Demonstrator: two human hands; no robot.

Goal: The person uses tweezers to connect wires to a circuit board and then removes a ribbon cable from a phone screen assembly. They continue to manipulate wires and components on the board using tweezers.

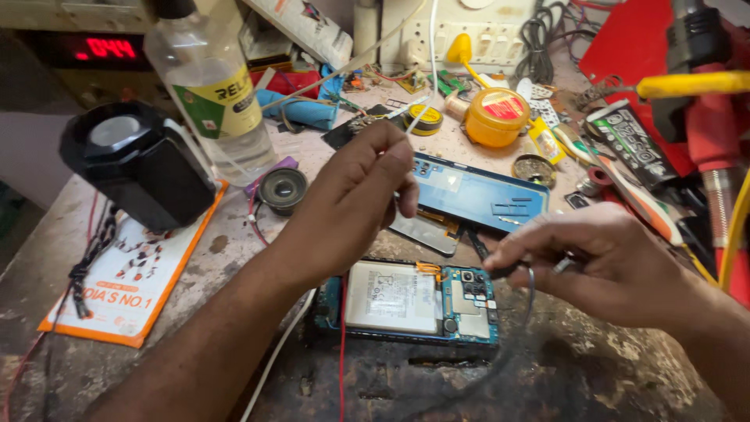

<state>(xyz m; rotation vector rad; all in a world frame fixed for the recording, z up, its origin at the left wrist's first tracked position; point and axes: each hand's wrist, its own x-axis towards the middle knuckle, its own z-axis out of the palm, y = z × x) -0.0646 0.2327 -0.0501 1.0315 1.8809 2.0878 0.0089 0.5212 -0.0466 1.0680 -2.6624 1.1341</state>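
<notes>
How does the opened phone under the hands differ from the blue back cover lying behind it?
The opened phone shows its battery and circuit board; the blue back cover is a bare shell with none. The phone lies nearest the right hand; the cover lies farther back, partly behind the left hand. Both lie flat on the workbench.

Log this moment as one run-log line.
left hand: raised above opened phone, fingers curled | right hand: pinching dark tool, tip near phone's circuit board | blue back cover: behind phone

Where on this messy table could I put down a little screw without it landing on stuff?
Bare worn table lies below the opened phone, under the right hand. Another patch sits between the orange-edged card and the left hand. The back, around the yellow tin, is crowded.
</notes>
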